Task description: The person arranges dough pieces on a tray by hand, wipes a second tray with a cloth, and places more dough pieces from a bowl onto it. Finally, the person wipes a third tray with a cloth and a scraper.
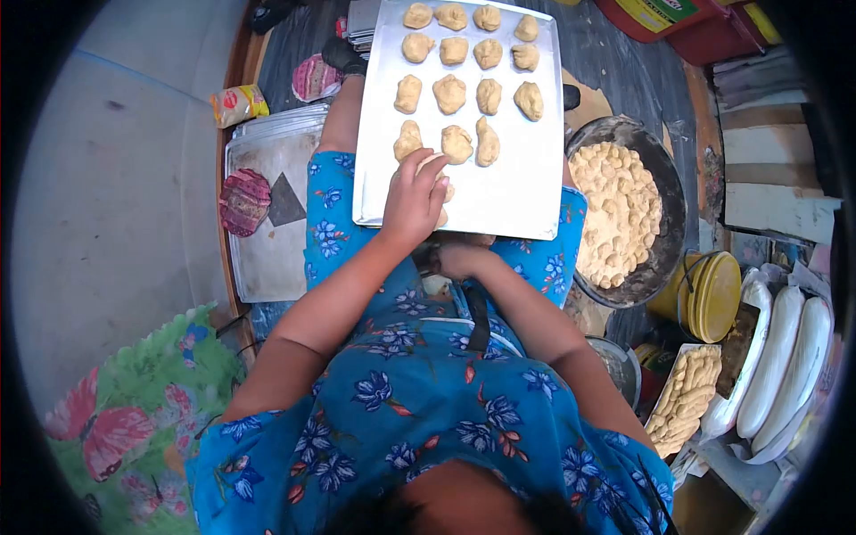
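Observation:
A shiny metal baking tray (522,192) rests across the knees, with several rough lumps of dough (449,94) set out in rows on it. Near the tray's front edge, my left hand (415,201) curls its fingers over a dough piece (434,166), which shows between them. Another bit of dough peeks out beside the fingertips. Below the tray, at the lap, is my right hand (459,259). Its fingers are mostly hidden under the tray edge, so what they hold cannot be seen.
On the right stands a large dark basin (675,214) heaped with dough pieces (615,209). Near it are a yellow bucket (713,294), a container of shaped dough (685,397) and white wrapped rolls (769,361). Stacked trays (267,267) with a pink patterned cloth pad (244,201) lie left.

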Available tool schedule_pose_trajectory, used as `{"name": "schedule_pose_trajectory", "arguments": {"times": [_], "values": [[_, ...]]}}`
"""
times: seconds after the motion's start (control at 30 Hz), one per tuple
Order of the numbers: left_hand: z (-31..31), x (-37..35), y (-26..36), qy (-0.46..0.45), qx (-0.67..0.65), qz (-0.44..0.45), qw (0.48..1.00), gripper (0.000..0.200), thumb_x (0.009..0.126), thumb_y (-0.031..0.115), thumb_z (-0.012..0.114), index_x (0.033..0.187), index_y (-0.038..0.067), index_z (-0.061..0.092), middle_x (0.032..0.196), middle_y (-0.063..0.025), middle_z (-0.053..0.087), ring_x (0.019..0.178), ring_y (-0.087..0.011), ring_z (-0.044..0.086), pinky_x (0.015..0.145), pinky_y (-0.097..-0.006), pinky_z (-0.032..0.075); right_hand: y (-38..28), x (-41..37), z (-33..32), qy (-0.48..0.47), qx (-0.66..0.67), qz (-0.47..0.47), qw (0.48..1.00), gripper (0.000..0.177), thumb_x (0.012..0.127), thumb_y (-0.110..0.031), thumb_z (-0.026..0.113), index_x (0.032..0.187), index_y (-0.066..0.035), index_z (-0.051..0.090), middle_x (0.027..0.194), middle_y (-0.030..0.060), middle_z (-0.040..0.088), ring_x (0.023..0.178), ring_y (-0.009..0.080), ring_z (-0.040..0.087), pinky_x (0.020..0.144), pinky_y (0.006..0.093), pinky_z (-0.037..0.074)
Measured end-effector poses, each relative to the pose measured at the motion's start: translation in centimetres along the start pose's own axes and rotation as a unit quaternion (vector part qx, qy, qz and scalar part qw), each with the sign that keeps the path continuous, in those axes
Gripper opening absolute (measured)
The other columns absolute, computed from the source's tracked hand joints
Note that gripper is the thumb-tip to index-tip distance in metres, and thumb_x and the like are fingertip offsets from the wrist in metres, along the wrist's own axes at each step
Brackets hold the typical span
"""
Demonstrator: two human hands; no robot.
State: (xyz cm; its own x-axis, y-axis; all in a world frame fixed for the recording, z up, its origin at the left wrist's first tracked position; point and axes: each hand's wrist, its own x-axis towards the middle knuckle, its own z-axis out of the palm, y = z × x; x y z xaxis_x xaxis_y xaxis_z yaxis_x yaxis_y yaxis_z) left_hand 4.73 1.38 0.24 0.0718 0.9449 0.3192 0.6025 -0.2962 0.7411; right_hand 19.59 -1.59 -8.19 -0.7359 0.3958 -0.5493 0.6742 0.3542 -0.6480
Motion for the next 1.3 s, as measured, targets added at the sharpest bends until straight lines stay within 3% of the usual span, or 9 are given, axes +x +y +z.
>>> {"name": "schedule_pose_trajectory", "arguments": {"times": [0.23, 0.63, 0.87, 1.17, 1.3], "values": [[-0.5, 0.0, -0.3, -0.02, -0.02, -0.005, 1.0, 0.041, 0.087, 0.021, 0.064, 0.125, 0.006, 0.057, 0.126, -0.0216, 0.051, 0.115, -0.0404, 0.051, 0.096, -0.0471, 0.042, 1.7, 10.7, 2.2, 0.081, -0.066, 0.138, 0.985, 0.025, 0.088, -0.017, 0.056, 0.103, -0.002, 0.068, 0.1, 0.0192, 0.068, 0.091, 0.0316, 0.065, 0.08, 0.0416, 0.051], [-1.1, 0.5, -1.1, -0.061, -0.061, -0.005, 0.996, 0.037, 0.086, 0.014, 0.067, 0.121, 0.005, 0.06, 0.126, -0.0207, 0.05, 0.115, -0.0368, 0.052, 0.098, -0.0431, 0.044, 3.6, 14.9, 2.7, 0.11, -0.039, 0.147, 0.982, 0.023, 0.086, -0.018, 0.058, 0.1, -0.002, 0.068, 0.099, 0.0197, 0.066, 0.092, 0.0329, 0.064, 0.08, 0.0427, 0.05], [-0.5, -0.2, -1.2, -0.02, -0.129, -0.047, 0.99, 0.033, 0.088, 0.017, 0.063, 0.118, 0.005, 0.062, 0.125, -0.0179, 0.053, 0.115, -0.0355, 0.052, 0.1, -0.0432, 0.041, -0.2, 10.2, 0.7, 0.17, 0.003, 0.067, 0.983, 0.022, 0.086, -0.018, 0.059, 0.099, -0.003, 0.068, 0.099, 0.0199, 0.066, 0.092, 0.0336, 0.063, 0.081, 0.0433, 0.049], [-0.4, -0.5, -1.2, 0.042, -0.041, 0.021, 0.998, 0.032, 0.085, 0.016, 0.063, 0.115, 0.006, 0.063, 0.123, -0.0164, 0.054, 0.116, -0.035, 0.05, 0.098, -0.0457, 0.037, -3.1, -2.3, -1.0, 0.215, 0.048, -0.018, 0.975, 0.021, 0.085, -0.019, 0.061, 0.097, -0.003, 0.068, 0.098, 0.0202, 0.065, 0.093, 0.0346, 0.062, 0.081, 0.0441, 0.049], [-0.6, -0.4, -0.8, 0.046, 0.006, 0.033, 0.998, 0.029, 0.084, 0.012, 0.064, 0.112, 0.006, 0.063, 0.122, -0.0165, 0.054, 0.114, -0.0342, 0.049, 0.099, -0.0444, 0.036, -4.8, -8.8, -1.9, 0.225, 0.118, -0.015, 0.967, 0.019, 0.075, -0.013, 0.067, 0.091, -0.004, 0.065, 0.105, 0.0173, 0.057, 0.093, 0.0357, 0.058, 0.081, 0.0447, 0.048]]}}
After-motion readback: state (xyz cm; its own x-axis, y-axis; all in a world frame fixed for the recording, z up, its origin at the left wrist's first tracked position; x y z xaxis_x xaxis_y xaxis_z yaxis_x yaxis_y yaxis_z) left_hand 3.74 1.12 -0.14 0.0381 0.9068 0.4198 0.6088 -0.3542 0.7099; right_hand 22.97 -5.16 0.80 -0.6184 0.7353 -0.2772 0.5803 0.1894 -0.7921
